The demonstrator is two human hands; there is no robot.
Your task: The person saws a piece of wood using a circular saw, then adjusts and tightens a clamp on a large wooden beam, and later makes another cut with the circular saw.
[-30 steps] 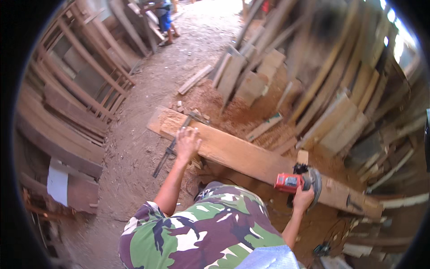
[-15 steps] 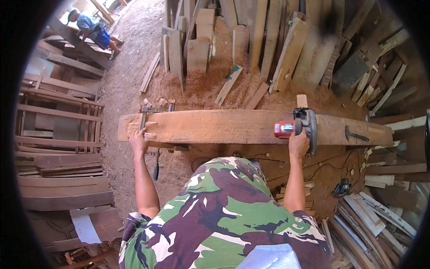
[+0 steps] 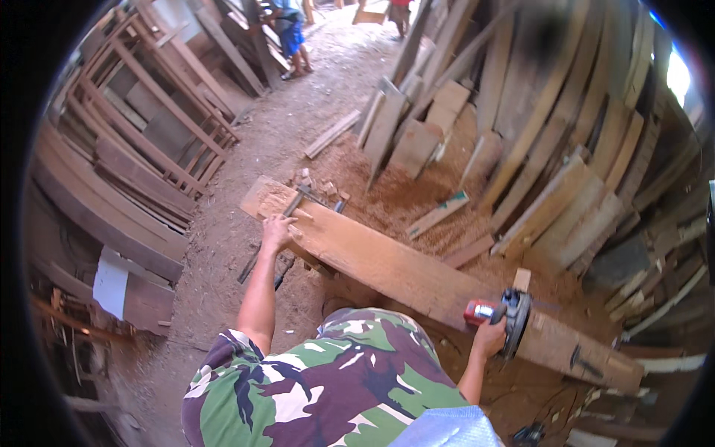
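Note:
A long, thick wooden plank [image 3: 387, 264] runs slantwise in front of me, its far end up to the left. My left hand [image 3: 278, 232] is at that end, fingers closed round the bar of a metal clamp [image 3: 296, 201] fixed across the plank. My right hand [image 3: 489, 337] grips the dark handle of a red circular saw [image 3: 482, 312], which stands on the plank toward its right end. The saw's round dark guard hides part of the wood. Farther right, a dark hammer [image 3: 585, 361] lies on the plank.
Sawdust [image 3: 387, 216] and a green-marked offcut [image 3: 438, 214] lie behind the plank. Upright boards [image 3: 555, 149] lean at the back right. Wooden frames [image 3: 149, 97] are stacked at the left. Another person [image 3: 291, 33] stands at the far left; part of a second shows beyond.
My view has turned left, so the plank now slants down to the right. Both hands keep their holds on clamp and saw. The person at the far left now stands more upright.

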